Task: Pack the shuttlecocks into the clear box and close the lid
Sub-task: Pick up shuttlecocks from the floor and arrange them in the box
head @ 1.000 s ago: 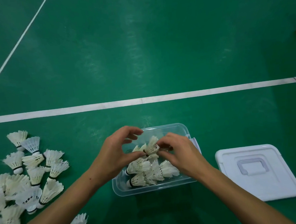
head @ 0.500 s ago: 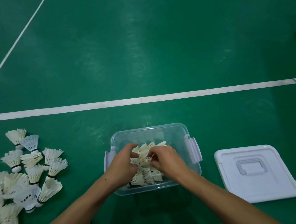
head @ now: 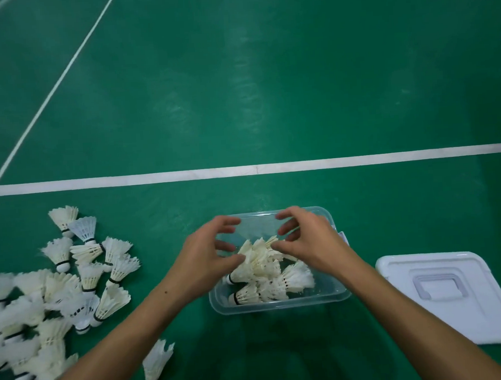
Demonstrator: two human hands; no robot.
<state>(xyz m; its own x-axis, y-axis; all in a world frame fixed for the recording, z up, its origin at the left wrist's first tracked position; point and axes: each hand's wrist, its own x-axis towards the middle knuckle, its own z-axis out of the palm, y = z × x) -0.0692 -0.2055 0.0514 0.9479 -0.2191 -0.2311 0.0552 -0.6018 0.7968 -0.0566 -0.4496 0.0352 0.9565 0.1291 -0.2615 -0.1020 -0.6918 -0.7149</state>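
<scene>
Both hands, left hand [head: 206, 259] and right hand [head: 310, 242], hover loose-fingered, holding nothing, over shuttlecocks [head: 265, 273] in the clear box [head: 278, 303].

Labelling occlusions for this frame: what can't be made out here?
- Head view: left part of the clear plastic box and shuttlecocks in it, hidden behind the left hand and right hand.
- White feather shuttlecock pile on the floor: cut off by the left edge, count unclear.
- White plastic lid: clasps not visible.
</scene>
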